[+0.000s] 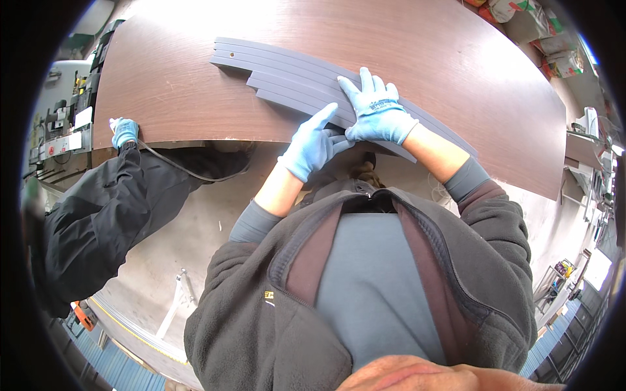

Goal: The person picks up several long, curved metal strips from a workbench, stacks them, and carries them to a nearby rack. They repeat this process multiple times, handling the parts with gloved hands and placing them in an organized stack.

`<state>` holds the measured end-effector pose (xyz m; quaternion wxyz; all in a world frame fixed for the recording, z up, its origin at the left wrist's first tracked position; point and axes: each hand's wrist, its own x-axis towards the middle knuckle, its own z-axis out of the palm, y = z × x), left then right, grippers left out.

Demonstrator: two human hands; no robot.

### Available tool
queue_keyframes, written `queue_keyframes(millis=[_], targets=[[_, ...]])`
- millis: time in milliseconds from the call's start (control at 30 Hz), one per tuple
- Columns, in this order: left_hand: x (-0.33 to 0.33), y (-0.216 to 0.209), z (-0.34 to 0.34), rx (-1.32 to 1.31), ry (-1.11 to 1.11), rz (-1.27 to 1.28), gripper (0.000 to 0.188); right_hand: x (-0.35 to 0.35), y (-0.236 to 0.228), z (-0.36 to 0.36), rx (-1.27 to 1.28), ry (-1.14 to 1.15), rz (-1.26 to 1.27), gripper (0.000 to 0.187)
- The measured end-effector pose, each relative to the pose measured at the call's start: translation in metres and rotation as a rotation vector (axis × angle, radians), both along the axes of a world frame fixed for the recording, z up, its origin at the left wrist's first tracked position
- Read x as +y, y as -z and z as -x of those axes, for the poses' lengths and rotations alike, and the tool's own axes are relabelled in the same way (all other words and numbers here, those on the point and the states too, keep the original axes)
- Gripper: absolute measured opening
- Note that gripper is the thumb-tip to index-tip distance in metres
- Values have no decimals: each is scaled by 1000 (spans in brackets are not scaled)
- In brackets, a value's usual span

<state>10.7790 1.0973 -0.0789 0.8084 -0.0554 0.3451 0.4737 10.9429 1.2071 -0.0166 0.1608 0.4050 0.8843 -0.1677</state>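
Several long dark grey strips [293, 78] lie side by side on the brown wood-grain table [169, 78], their left ends staggered. A small hole shows near the left end of a far strip. My right hand [379, 114], in a light blue glove, rests flat across the strips with its fingers spread. My left hand [312, 146], gloved alike, is at their near edge, thumb stretched over the strips and fingers apart along the side. Part of the strips is hidden under my hands and right forearm.
To the left, another person's gloved hand [124, 132] is at the table's near edge, with a thin grey hose [189, 173] beside the dark sleeve. Machinery [62, 140] stands beyond the table's left end. Filled bags [561, 49] are stacked past the far right corner.
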Motion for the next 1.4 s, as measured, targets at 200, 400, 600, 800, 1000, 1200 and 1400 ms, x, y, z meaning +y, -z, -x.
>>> queue_keyframes(millis=[200,400,600,800,1000,1200,1400], targets=[[-7,8,5,14,29,-58,74,-12,3,4,-26,28,-122,128],[-7,-4,-3,131,0,-22,60,-6,3,4,13,24,-77,121],[11,-13,-27,299,62,-75,59,34,-5,-9,-2,-2,25,123],[33,8,-60,500,-97,12,48,50,-3,-29,-33,-27,-58,126],[39,12,-63,403,-193,73,64,109,15,-57,279,209,352,124],[52,1,-51,300,-178,120,104,105,35,-66,280,257,256,98],[45,8,-45,245,-159,-67,98,77,-3,-66,374,262,246,60]])
